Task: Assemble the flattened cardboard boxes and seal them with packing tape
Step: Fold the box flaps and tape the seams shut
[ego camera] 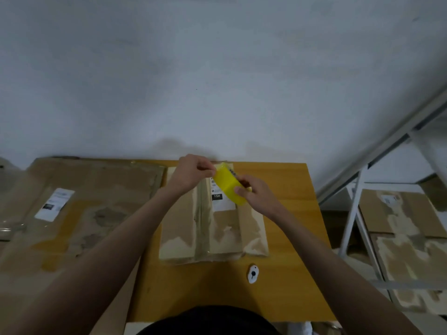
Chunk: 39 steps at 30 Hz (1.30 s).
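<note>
Progress: the small cardboard box (212, 228) at frame centre lies flat on your wooden table (290, 238), seemingly untaped by you | Hands: your left hand (193, 171) pinches the tape's end, your right hand (256, 193) grips the glossy yellow tape roll (228, 184) above the box's far edge | Materials: worn matte brown cardboard, white label; large flattened box (84, 213) at left.

wooden table (285, 238), small white gadget (253, 273), metal shelving (355, 204)

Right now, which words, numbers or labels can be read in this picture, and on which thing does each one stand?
"15H": white on a black patch of the white label on the flat brown cardboard box.
White label on the large flattened cardboard sheet: too blurred.
Label on the brown carton at right: too blurred.
Dark marks on the yellow tape roll: unreadable.
</note>
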{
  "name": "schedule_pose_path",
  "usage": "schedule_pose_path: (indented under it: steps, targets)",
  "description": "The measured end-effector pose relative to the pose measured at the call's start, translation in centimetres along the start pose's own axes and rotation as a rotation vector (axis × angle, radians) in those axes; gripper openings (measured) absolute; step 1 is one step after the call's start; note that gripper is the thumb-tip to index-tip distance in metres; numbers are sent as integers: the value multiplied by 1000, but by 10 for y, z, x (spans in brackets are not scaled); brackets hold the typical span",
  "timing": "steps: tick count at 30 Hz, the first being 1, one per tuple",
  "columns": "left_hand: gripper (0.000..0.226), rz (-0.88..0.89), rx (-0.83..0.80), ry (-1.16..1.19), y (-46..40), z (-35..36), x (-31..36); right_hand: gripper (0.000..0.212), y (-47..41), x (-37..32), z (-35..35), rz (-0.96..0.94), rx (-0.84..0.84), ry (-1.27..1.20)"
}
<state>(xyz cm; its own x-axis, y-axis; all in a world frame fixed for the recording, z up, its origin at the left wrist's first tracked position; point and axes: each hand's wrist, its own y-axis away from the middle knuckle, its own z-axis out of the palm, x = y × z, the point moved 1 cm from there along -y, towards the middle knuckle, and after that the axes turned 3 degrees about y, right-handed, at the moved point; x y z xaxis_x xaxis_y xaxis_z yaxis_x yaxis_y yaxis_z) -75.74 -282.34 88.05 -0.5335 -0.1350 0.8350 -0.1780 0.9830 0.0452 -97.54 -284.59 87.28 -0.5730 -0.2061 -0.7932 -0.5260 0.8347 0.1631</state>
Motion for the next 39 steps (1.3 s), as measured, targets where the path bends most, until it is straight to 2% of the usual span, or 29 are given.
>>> schedule_pose_path:
  steps: [6,11,17,28,39]
  targets:
    - [6,25,35,28,-1,-20,-21,26,-24,-6,15,-54,-103,36]
    - [29,165,-54,-74,1,-27,-32,32,-37,-6,24,-22,-194,44]
    - [20,203,-72,-110,4,-26,-42,34,-41,-1,27,9,-269,2]
    - [21,353,-75,-159,10,-24,-45,32,-47,11,23,56,-356,-52]
    - [8,352,-118,-236,-3,-24,-47,34,-60,13,20,61,-421,-58]
